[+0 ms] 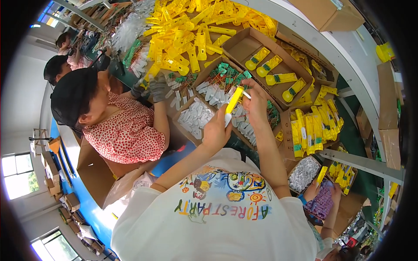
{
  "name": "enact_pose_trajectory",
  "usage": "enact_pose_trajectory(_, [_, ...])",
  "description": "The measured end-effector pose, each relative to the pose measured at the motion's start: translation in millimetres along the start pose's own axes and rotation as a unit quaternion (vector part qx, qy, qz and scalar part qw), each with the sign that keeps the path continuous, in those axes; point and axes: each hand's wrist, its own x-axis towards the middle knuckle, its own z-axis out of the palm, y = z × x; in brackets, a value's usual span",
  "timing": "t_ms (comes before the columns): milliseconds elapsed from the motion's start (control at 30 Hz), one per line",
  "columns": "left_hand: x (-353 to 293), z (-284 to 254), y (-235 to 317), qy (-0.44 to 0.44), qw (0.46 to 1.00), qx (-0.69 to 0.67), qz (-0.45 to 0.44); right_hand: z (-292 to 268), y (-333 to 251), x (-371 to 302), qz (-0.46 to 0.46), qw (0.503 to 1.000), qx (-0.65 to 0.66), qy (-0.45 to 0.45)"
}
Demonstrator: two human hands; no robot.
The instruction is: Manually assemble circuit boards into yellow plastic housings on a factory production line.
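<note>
My left hand [217,132] is closed round the lower end of a long yellow plastic casing [234,99], which tilts up to the right; a white piece shows at its lower end. My right hand [257,104] is closed at the casing's upper end, with a small white plastic piece [247,94] at its fingers. Below my hands, cardboard boxes hold white plastic pieces [194,116] and green circuit boards [227,71] with thin wires. The fingertips of both hands are partly hidden.
Loose yellow casings [187,43] are heaped at the far side. A shallow cardboard box [237,43] holds several casings with green boards. Filled casings [311,130] stand packed at right. A co-worker in grey gloves [159,88] sits at left; another person's hands [312,191] work at lower right.
</note>
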Motion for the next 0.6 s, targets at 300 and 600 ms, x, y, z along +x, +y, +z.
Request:
enact_pose_trajectory(300, [22.3, -6.1, -17.2, -0.091, 0.986, -0.140, 0.022, -20.9, -15.3, 35.4, -0.317, 0.829, -0.460, -0.038])
enact_pose_trajectory(600, [136.7, 25.8, -79.1, -0.025, 0.918, -0.379, 0.111, -82.6, -9.9, 176.3, -0.077, 0.865, -0.476, 0.140])
